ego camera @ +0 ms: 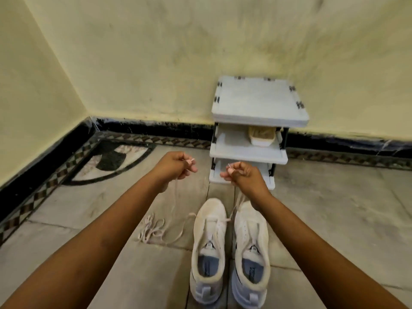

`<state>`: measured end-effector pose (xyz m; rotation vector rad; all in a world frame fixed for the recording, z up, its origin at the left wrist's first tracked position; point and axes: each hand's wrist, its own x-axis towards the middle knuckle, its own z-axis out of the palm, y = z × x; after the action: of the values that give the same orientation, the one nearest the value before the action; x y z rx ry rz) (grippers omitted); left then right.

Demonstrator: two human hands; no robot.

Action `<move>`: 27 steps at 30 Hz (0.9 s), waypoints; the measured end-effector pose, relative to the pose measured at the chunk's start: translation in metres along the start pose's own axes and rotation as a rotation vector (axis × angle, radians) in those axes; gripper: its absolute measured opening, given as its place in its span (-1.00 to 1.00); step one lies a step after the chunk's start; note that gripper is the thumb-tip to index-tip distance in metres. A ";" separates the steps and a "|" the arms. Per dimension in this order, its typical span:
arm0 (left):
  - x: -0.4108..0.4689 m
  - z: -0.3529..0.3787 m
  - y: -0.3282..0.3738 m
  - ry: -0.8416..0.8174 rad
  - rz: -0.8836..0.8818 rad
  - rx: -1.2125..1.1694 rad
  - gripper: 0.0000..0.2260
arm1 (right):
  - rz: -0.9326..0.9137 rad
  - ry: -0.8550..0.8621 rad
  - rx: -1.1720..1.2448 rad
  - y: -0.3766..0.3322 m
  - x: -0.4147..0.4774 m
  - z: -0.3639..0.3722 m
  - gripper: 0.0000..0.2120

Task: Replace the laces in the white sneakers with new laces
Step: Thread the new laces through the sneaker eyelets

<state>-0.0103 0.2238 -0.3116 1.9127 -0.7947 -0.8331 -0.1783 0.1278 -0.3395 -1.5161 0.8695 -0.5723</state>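
Observation:
Two white sneakers stand side by side on the stone floor, toes pointing away from me: the left sneaker [209, 246] and the right sneaker [250, 248]. A pale lace [176, 197] runs through the lowest eyelets of the left sneaker, and both its ends rise up to my hands. My left hand [176, 167] pinches one lace end. The other end is pinched in my right hand [242, 175]. Both hands are raised above the toes, level with each other. A loose pile of pale lace [151, 228] lies on the floor left of the sneakers.
A small white shelf rack [256, 103] stands against the yellow wall ahead, with a little basket [262, 136] on its middle shelf. A black skirting [156, 128] runs along the wall. Patterned floor inlay [111, 157] lies at the left corner.

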 end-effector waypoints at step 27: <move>-0.135 -0.074 0.310 0.486 0.691 -0.025 -0.93 | -0.722 0.259 -0.127 -0.340 -0.065 -0.039 -0.90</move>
<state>-0.0898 0.2365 0.0252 1.5515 -1.0264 0.0440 -0.1820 0.1493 0.0081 -1.8979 0.5328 -1.2779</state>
